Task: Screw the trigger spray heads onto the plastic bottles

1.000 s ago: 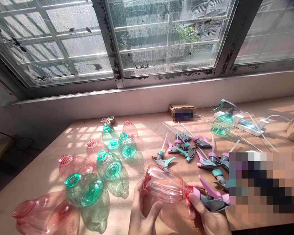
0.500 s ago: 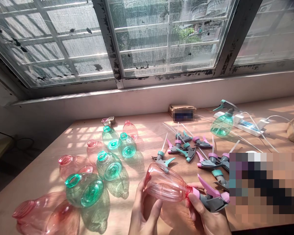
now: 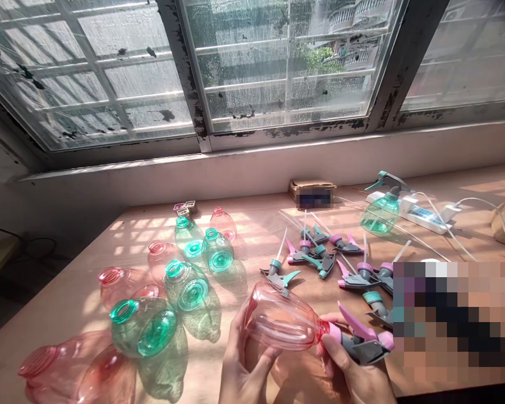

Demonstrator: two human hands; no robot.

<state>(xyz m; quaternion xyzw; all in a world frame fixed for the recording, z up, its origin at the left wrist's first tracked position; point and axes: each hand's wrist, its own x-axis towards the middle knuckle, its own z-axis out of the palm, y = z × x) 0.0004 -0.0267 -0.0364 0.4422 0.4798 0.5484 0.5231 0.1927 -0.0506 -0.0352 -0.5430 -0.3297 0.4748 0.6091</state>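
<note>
A clear pink spray bottle point(image 3: 280, 320) lies tilted on its side between my hands, its neck toward the right. My left hand point(image 3: 246, 359) is wrapped around its rounded base end. At the neck, my right hand point(image 3: 347, 359) grips the pink collar of a grey and pink trigger sprayer point(image 3: 366, 336). The collar sits at the bottle's mouth; how tightly it is fastened I cannot tell. Just beyond the bottle lies a grey and teal trigger sprayer point(image 3: 279, 276) with its tube pointing away.
Several open green bottles point(image 3: 145, 328) and pink bottles point(image 3: 79, 367) stand on the left of the wooden table. More trigger sprayers point(image 3: 315, 252) lie right of centre. Behind are a cardboard box point(image 3: 311, 188), a part-filled green spray bottle point(image 3: 381, 216) and a power strip point(image 3: 425, 216) with cables.
The pink bottle has turned slightly about its length and its neck end sits a touch lower. Both hands keep their hold.
</note>
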